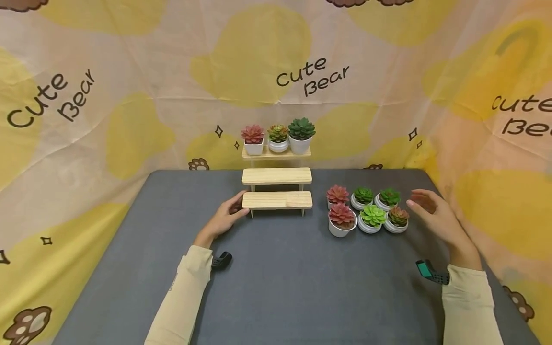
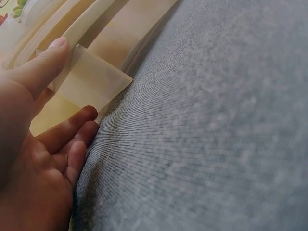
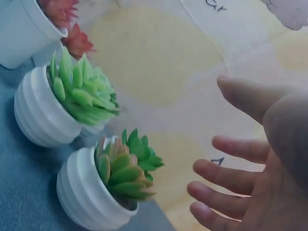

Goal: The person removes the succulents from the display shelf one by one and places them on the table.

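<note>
A three-tier wooden display stand [image 1: 276, 200] with clear legs stands at the back middle of the table. My left hand [image 1: 222, 219] holds the left end of its lowest step, thumb at the front; in the left wrist view the other fingers curl beside a clear leg [image 2: 94, 79]. Off to the right, my right hand [image 1: 442, 225] hovers with spread fingers, holding nothing. Nearest to it is a reddish-green succulent [image 1: 397, 218] in a ribbed white pot. Beside that stand a light green succulent [image 1: 373, 215], two dark green ones [image 1: 390, 196] and two red ones [image 1: 341, 215].
On the top step sit a pink succulent [image 1: 253, 136], a yellow-green succulent [image 1: 278, 134] and a large dark green succulent [image 1: 301, 129], all in white pots. A printed yellow cloth [image 1: 258, 57] hangs behind and beside the grey table [image 1: 302, 287].
</note>
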The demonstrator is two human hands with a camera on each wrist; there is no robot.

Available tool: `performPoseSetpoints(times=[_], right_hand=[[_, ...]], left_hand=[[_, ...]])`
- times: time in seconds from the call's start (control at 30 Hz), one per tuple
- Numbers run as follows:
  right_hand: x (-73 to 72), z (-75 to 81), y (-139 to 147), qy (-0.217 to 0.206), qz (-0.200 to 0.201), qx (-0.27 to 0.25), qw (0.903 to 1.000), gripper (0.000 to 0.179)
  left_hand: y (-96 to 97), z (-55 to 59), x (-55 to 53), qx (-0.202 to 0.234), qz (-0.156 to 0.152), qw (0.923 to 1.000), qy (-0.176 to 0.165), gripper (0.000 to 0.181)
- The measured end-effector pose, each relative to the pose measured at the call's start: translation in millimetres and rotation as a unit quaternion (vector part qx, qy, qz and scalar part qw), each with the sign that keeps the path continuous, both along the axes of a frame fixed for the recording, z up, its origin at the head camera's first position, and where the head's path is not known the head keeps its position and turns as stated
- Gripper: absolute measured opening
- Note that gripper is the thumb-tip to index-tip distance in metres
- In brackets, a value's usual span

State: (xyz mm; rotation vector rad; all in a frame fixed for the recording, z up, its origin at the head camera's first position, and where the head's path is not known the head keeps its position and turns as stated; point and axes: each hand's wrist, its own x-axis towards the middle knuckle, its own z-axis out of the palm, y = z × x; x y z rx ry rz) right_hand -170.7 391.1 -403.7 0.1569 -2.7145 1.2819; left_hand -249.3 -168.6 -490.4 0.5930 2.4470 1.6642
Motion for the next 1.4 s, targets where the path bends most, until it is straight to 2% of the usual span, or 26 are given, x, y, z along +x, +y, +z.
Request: performPoseSetpoints(times=[0.23, 0.5, 0.6, 0.77, 1.0, 1.23, 1.4], right_hand=[[-1.2, 5.1, -17, 0.030, 0.003, 0.002, 0.9996, 0.049], [-2.6, 1.2, -31, 0.046, 0.019, -0.004, 0.9988, 0.046], [-4.5, 1.3, -35, 0.048, 0.029, -0.011, 0.9984, 0.045], [-8.9, 5.3, -45, 0.044, 0.045, -0.014, 0.9979, 0.046], [-17.5, 20.1, -60, 0.026, 0.052, -0.009, 0.9983, 0.047], [-31.4, 31.5, -78, 0.026, 0.068, -0.024, 0.9971, 0.047], [-41.5, 33.7, -91, 0.010, 0.081, -0.035, 0.9960, 0.048]], left_hand=[[-0.6, -1.6, -3.5, -0.001, 0.004, 1.0000, -0.003, 0.065], [0.7, -1.4, -2.0, -0.004, 0.005, 0.9999, -0.014, 0.066], [0.4, -1.9, -1.8, -0.005, 0.006, 0.9999, -0.008, 0.065], [-0.5, -3.3, -0.6, -0.014, 0.014, 0.9998, -0.003, 0.065], [-0.2, -6.0, -1.2, -0.016, 0.013, 0.9998, -0.008, 0.065], [0.3, -6.4, -5.1, -0.002, 0.008, 0.9999, -0.010, 0.064], [-0.6, -5.2, -2.4, -0.009, 0.011, 0.9999, -0.006, 0.065]])
